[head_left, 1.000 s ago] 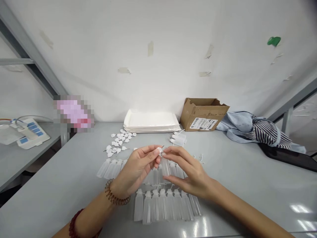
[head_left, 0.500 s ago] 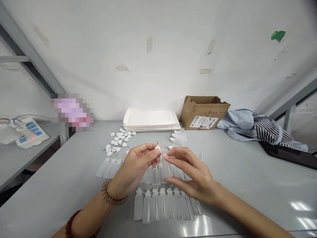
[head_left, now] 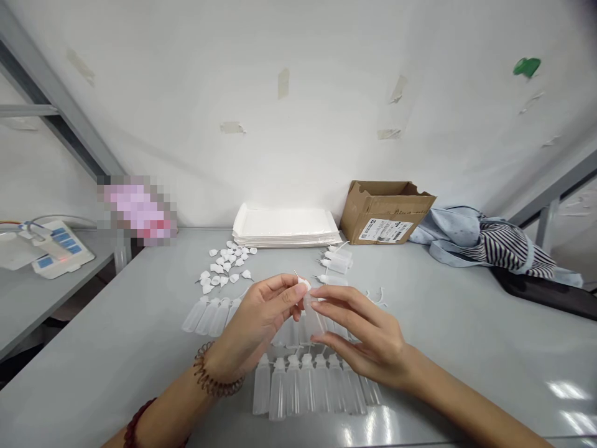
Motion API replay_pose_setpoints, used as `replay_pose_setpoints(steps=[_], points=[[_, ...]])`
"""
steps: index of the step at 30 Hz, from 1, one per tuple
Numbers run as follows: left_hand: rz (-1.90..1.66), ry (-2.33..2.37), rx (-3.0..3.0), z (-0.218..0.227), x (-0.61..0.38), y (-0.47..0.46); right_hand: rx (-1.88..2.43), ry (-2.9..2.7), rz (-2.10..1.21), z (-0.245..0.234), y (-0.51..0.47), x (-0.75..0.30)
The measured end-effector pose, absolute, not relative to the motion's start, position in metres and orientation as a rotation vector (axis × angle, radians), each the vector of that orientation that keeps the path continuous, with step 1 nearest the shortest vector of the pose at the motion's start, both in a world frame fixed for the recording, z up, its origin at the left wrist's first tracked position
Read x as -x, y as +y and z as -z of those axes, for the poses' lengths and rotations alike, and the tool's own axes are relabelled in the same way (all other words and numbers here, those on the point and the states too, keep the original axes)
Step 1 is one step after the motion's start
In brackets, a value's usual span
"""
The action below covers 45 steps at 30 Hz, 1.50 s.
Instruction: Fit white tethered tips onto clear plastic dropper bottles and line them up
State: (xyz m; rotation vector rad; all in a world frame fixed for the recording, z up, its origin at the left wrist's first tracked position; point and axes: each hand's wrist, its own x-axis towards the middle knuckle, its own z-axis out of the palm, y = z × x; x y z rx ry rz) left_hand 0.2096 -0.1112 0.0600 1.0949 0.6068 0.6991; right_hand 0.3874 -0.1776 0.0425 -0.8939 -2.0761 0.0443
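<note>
My left hand (head_left: pixel 259 320) pinches a small white needle-tip cap (head_left: pixel 302 283) right at the neck of a translucent squeeze bottle (head_left: pixel 311 316). That bottle stands upright in the fingers of my right hand (head_left: pixel 364 339). Below both hands lies a row of several empty cap-less bottles (head_left: pixel 312 387) on the grey table (head_left: pixel 466 323). More bottles (head_left: pixel 208 313) lie to the left of my left hand. A scatter of loose white caps (head_left: pixel 226 266) sits behind them. A few capped bottles (head_left: pixel 336 261) lie further back on the right.
A stack of white flat bags (head_left: pixel 284 225) lies against the wall. A brown cardboard box (head_left: pixel 385 211) stands beside it. Crumpled blue and striped cloth (head_left: pixel 489 246) lies at the right over a dark flat object (head_left: pixel 545 292). A white device (head_left: pixel 51 252) sits on the neighbouring table at left.
The cap in my left hand has come down onto the bottle's neck and both hands have sunk slightly toward me. The view shifted a little.
</note>
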Motion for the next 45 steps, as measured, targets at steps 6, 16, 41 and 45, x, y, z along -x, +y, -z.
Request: replay_pose_setpoints(steps=[6, 16, 41, 45], points=[[-0.693, 0.618, -1.108, -0.060, -0.209, -0.109, 0.905, -2.073, -0.029, -0.042, -0.178, -0.388], [-0.740, 0.675, -1.299, -0.065, -0.209, -0.109, 0.932, -2.074, -0.041, -0.040, -0.175, -0.389], [-0.731, 0.622, -1.728, -0.065, -0.204, -0.107, 1.075, -1.530, -0.988, -0.045, -0.175, -0.382], [-0.637, 0.494, -1.657, -0.064, -0.199, -0.103, 0.805, -1.124, -1.733, -0.053, -0.171, -0.384]])
